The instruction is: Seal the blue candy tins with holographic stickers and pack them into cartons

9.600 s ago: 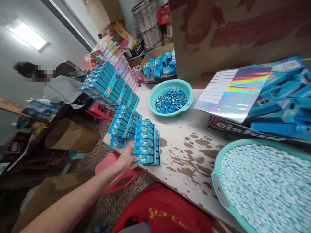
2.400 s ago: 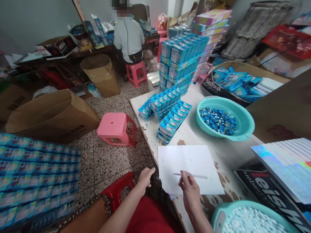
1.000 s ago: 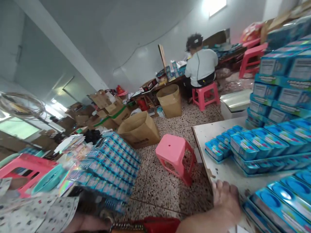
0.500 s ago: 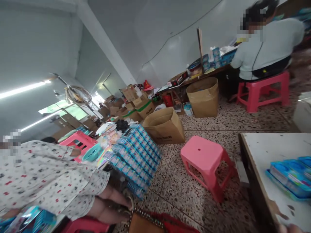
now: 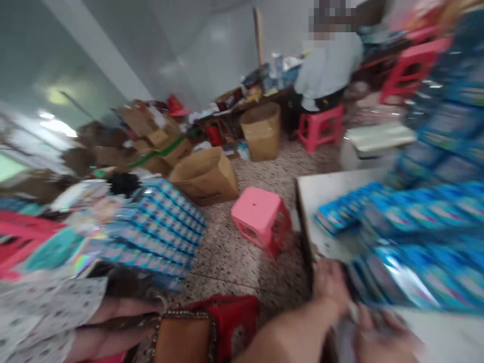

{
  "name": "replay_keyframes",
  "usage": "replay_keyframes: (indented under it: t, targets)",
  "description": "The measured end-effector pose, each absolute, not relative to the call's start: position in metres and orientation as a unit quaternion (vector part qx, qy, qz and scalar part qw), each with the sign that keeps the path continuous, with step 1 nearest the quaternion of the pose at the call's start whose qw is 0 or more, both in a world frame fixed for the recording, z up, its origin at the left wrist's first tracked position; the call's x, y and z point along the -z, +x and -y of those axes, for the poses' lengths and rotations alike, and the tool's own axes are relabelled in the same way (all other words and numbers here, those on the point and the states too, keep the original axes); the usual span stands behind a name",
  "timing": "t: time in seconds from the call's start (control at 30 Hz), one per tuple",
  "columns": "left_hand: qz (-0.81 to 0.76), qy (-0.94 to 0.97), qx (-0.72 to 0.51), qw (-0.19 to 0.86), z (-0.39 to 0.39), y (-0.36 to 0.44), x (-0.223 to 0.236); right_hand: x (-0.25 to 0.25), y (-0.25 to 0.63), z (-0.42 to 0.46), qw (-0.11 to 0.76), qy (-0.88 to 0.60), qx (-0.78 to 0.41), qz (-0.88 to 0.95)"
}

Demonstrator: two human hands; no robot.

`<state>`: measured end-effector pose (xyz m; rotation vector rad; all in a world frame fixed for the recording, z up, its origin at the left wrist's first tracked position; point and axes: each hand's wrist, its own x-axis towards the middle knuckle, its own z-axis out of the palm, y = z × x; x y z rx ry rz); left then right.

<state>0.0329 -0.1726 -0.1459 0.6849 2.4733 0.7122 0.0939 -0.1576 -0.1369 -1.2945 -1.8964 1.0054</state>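
On the white tabletop point(image 5: 438, 335), rows of blue printed packs point(image 5: 427, 275) stand side by side under what looks like shiny clear film. My left hand point(image 5: 330, 287) is at the table's near left corner, against or just beside the left end of the front row. Motion blurs its fingers. Lower and to the right, my right hand point(image 5: 385, 335) is close to the tabletop below the same row, smeared too. A narrow dark and whitish strip shows between the hands, too blurred to name. Whether either hand holds anything cannot be made out.
A pink stool point(image 5: 257, 209) stands on the speckled floor left of the table. Beyond are open cardboard boxes point(image 5: 204, 176) and a seated person point(image 5: 327, 70). Stacked blue packs point(image 5: 162, 227) rise at left near another person's legs point(image 5: 121, 322). A brown-seated chair point(image 5: 183, 338) is below.
My view has swung right and down, bringing more of the table and its blue packs into sight. Both my hands now show at the table, where only a blurred fingertip showed before.
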Motion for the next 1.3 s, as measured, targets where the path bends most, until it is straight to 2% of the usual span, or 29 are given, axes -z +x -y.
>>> replay_keyframes:
  t: [0.1,0.27,0.43,0.77,1.03,1.3]
  targets:
    - [-0.924,0.255,-0.218,0.184,0.173,0.027,0.130,0.125,0.145,0.158,0.322,-0.531,-0.336,0.708]
    - [-0.925,0.300,-0.209,0.106,0.164,0.021,0.141,0.107,0.210,0.164,0.372,-0.554,-0.353,0.656]
    - [-0.928,0.307,-0.199,0.068,0.164,0.023,0.144,0.111,0.245,0.183,0.346,-0.605,-0.358,0.621]
    - [-0.929,0.309,-0.200,0.037,0.162,0.025,0.152,0.118,0.232,0.196,0.304,-0.618,-0.493,0.531]
    - [-0.932,0.304,-0.193,0.047,0.162,0.027,0.148,0.124,0.222,0.192,0.371,-0.542,-0.539,0.527]
    - [-0.931,0.305,-0.191,0.058,0.163,0.027,0.147,0.119,0.225,0.196,0.299,-0.604,-0.532,0.513]
